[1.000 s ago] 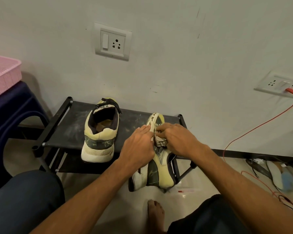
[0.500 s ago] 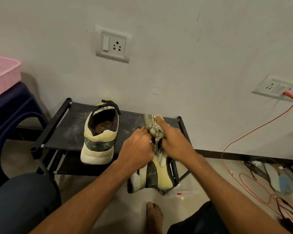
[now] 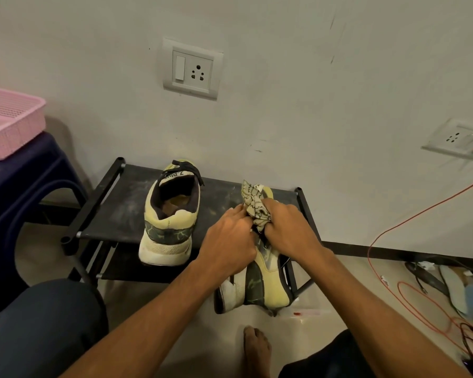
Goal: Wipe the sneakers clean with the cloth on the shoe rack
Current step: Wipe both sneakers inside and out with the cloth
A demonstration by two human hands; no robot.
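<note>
Sneaker (image 3: 168, 222) tongue label (image 3: 175, 175): "Z-Plu…", upside down, end hidden.

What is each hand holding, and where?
The right hand grips the bunched cloth by its lower end; the left hand holds the tipped sneaker around its middle.

I see a pale-yellow sneaker (image 3: 170, 222) and a second pale-yellow sneaker (image 3: 264, 285), both with marbled dark-green bands and off-white soles; a dark-lined beige cloth (image 3: 254, 207); a black shoe rack (image 3: 115, 214).
</note>
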